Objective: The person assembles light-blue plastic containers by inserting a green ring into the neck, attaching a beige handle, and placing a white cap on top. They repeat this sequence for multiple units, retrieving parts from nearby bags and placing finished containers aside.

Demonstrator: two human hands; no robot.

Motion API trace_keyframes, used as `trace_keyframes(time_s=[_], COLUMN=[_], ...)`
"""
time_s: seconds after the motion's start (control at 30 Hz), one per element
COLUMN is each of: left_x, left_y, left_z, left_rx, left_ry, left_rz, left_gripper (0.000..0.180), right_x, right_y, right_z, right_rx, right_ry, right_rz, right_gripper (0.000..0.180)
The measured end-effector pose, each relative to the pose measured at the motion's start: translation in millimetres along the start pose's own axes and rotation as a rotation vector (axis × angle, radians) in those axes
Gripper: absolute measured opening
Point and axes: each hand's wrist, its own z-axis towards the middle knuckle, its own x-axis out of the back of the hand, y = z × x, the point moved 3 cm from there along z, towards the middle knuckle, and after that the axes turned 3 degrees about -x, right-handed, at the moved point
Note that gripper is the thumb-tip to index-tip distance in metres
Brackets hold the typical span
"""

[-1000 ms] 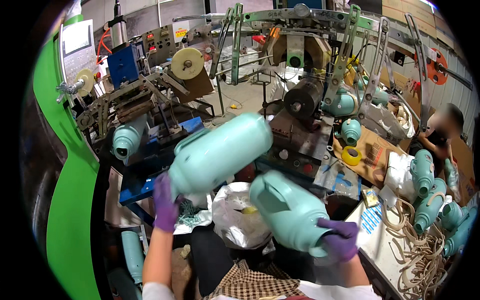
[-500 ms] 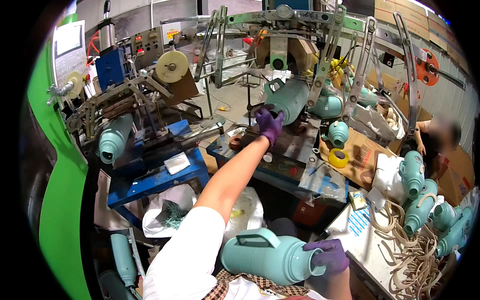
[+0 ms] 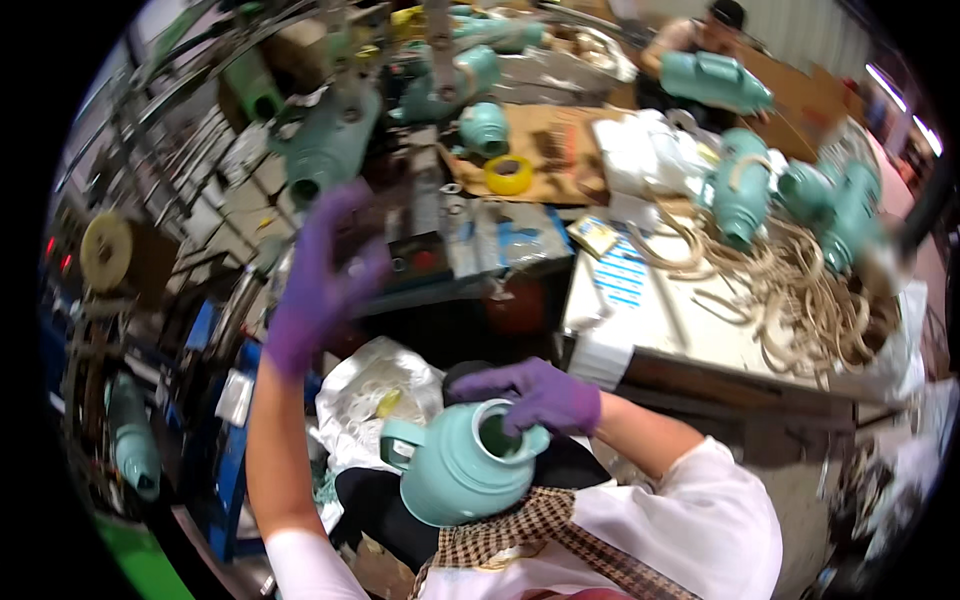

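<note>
A teal thermos flask shell [image 3: 465,465] with a side handle rests on my lap, tilted mouth-up. My right hand [image 3: 545,395], in a purple glove, grips it at the rim, with fingers reaching over and into the opening. My left hand [image 3: 325,275], also gloved and blurred by motion, is raised with fingers apart and holds nothing. Just beyond it, another teal flask shell [image 3: 325,150] sits on the machine, mouth toward me. It appears apart from my fingers, though blur and overlap make the gap unclear.
A white table [image 3: 640,280] at right bears tan straps [image 3: 800,290] and several teal flasks. Yellow tape [image 3: 508,175] lies on cardboard. A white bag [image 3: 375,395] stands near my knees. Far right, another person [image 3: 690,45] holds a teal flask [image 3: 715,80]. Machine arms rise at left.
The view has swung right. My left hand has come off the flask on the machine and drawn back. The flask on my lap has turned from lying sideways to mouth-up.
</note>
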Motion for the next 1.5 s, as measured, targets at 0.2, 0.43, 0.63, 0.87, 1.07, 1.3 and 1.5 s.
trace_keyframes(time_s=[0.2,0.43,0.63,0.87,1.07,1.3,1.5], left_x=[-94,13,63,49,45,53,79], left_y=[46,25,-71,-152,-169,-215,-191], left_z=[-138,-160,-193,-246,-231,-254,-249], left_rx=[-0.159,0.125,0.316,0.620,0.584,0.468,0.116], left_ry=[-0.279,0.167,0.233,0.408,0.350,0.347,0.152], left_rz=[0.604,0.148,-0.053,-0.264,-0.270,-0.207,0.280], left_gripper=[0.061,0.037,0.023,0.035,0.036,0.035,0.021], right_x=[-9,152,487,492,457,481,490], right_y=[-11,-31,11,32,-4,-75,-206], right_z=[0,-63,-181,-138,-178,-191,-211], right_rx=[-0.221,0.512,-0.320,-0.085,-0.309,0.506,0.390], right_ry=[0.023,0.773,0.783,0.274,0.121,0.932,1.166], right_rz=[0.117,-1.376,-2.297,-2.304,-2.105,-1.523,-1.545], right_gripper=[0.053,0.026,0.016,0.026,0.026,0.049,0.063])
